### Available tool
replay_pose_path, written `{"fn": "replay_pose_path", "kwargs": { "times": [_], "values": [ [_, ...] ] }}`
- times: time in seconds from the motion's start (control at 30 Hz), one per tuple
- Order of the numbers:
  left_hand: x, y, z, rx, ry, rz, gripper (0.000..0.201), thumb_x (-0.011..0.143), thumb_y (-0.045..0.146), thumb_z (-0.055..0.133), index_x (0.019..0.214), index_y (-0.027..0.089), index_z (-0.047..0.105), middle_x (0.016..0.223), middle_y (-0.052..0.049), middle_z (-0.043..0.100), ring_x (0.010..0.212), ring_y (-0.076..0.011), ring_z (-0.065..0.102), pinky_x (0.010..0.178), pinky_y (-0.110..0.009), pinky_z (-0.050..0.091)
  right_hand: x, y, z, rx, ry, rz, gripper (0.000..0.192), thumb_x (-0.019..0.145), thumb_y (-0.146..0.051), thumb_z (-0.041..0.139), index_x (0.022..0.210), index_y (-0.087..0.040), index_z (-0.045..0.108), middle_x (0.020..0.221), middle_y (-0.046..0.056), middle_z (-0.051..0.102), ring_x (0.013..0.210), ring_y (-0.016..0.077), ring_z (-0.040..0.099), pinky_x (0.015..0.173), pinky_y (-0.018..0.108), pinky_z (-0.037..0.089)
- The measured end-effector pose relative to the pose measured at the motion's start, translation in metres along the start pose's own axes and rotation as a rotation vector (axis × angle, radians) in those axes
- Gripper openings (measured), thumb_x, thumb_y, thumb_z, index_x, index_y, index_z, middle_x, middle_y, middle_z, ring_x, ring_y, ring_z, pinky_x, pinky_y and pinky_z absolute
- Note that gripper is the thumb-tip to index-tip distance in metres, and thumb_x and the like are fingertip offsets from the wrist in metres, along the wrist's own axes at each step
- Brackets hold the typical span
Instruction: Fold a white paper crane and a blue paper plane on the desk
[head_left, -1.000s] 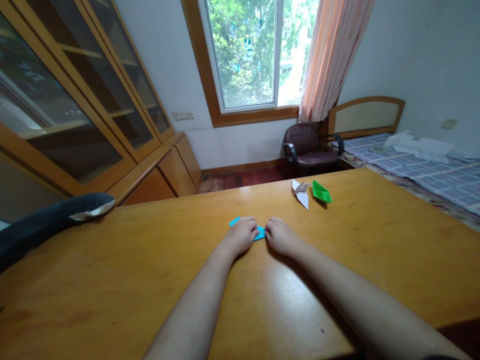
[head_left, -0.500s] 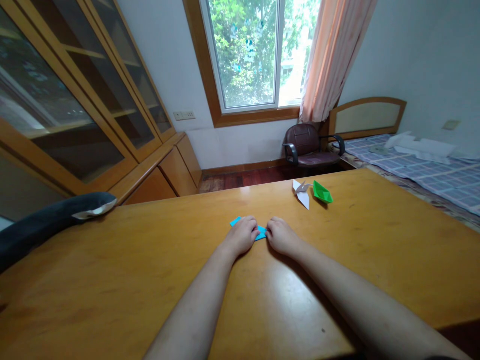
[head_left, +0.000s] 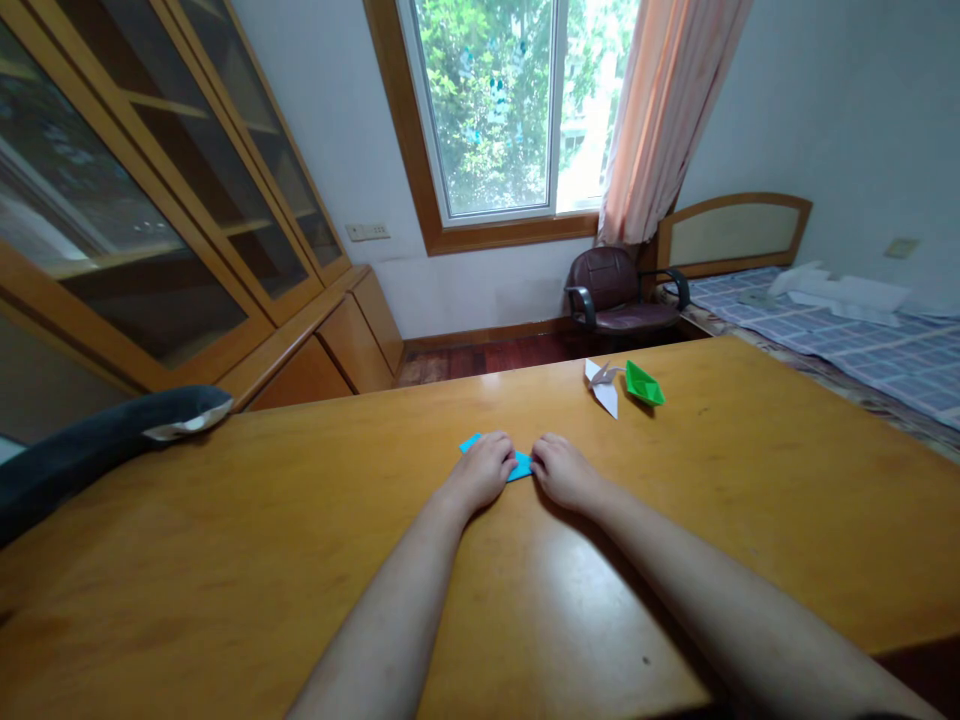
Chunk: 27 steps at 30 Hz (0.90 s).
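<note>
Wooden desk (head_left: 225, 560) | left hand (head_left: 484, 470) and right hand (head_left: 564, 472) curled, pressing blue paper (head_left: 519, 464) | light, thin, creases easily; probably best pinched at edges

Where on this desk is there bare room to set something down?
Bare: wooden desk left of the left hand, and right of the right hand, nearer than the green paper boat. Crowded: around the blue paper; boat beside white paper crane.

Small bright blue folded paper (head_left: 517, 464), lying flat on wooden table, mostly covered, corners showing
</note>
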<state>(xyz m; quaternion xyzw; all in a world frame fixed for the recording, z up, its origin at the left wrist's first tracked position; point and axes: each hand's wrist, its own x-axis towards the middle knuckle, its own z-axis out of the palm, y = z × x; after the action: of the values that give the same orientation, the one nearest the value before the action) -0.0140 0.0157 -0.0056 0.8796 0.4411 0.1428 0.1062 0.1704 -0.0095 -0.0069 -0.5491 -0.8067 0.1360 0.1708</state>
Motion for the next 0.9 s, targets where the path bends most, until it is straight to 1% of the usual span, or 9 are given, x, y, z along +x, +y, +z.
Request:
{"fn": "replay_pose_path", "kwargs": {
  "times": [0.13, 0.27, 0.4, 0.57, 0.9],
  "values": [
    [0.0004, -0.0008, 0.0005, -0.007, -0.007, -0.006, 0.012, 0.090, 0.025, 0.050, 0.083, 0.019, 0.059, 0.091, -0.004, 0.060, 0.087, -0.0177, 0.054, 0.078, -0.029, 0.043, -0.0028, 0.0048, -0.0033, 0.130, 0.031, -0.034, 0.011, 0.083, -0.012, 0.055, 0.084, -0.015, 0.065, 0.088, 0.006, 0.063, 0.084, 0.0167, 0.055, 0.077, 0.025, 0.041],
    [0.0008, -0.0006, 0.0007, -0.015, -0.003, -0.006, 0.012, 0.090, 0.024, 0.051, 0.084, 0.019, 0.059, 0.092, -0.004, 0.060, 0.087, -0.0177, 0.054, 0.078, -0.029, 0.043, -0.0036, 0.0087, -0.0015, 0.206, 0.077, -0.033, 0.013, 0.080, -0.010, 0.056, 0.078, -0.016, 0.067, 0.082, 0.005, 0.064, 0.079, 0.0156, 0.057, 0.074, 0.025, 0.042],
    [0.0014, -0.0001, 0.0002, -0.036, -0.016, -0.024, 0.012, 0.089, 0.024, 0.051, 0.084, 0.019, 0.061, 0.092, -0.004, 0.060, 0.088, -0.0177, 0.054, 0.079, -0.030, 0.043, -0.0055, 0.0088, -0.0003, 0.226, 0.095, -0.062, 0.016, 0.080, -0.010, 0.056, 0.074, -0.016, 0.070, 0.080, 0.004, 0.064, 0.076, 0.0149, 0.057, 0.073, 0.024, 0.043],
    [0.0017, -0.0001, -0.0002, -0.050, -0.015, -0.014, 0.012, 0.088, 0.023, 0.050, 0.083, 0.019, 0.060, 0.092, -0.004, 0.060, 0.087, -0.0175, 0.054, 0.079, -0.030, 0.044, -0.0076, 0.0071, -0.0017, 0.215, 0.095, -0.102, 0.015, 0.079, -0.011, 0.059, 0.070, -0.016, 0.070, 0.079, 0.004, 0.064, 0.076, 0.0150, 0.057, 0.071, 0.024, 0.042],
    [0.0026, 0.0027, -0.0022, -0.052, -0.024, -0.029, 0.013, 0.087, 0.021, 0.049, 0.082, 0.019, 0.060, 0.090, -0.005, 0.061, 0.087, -0.0183, 0.055, 0.079, -0.031, 0.044, -0.0051, 0.0090, -0.0001, 0.211, 0.069, -0.081, 0.015, 0.078, -0.011, 0.060, 0.073, -0.017, 0.073, 0.082, 0.005, 0.067, 0.078, 0.0152, 0.059, 0.073, 0.024, 0.043]
  ]
}}
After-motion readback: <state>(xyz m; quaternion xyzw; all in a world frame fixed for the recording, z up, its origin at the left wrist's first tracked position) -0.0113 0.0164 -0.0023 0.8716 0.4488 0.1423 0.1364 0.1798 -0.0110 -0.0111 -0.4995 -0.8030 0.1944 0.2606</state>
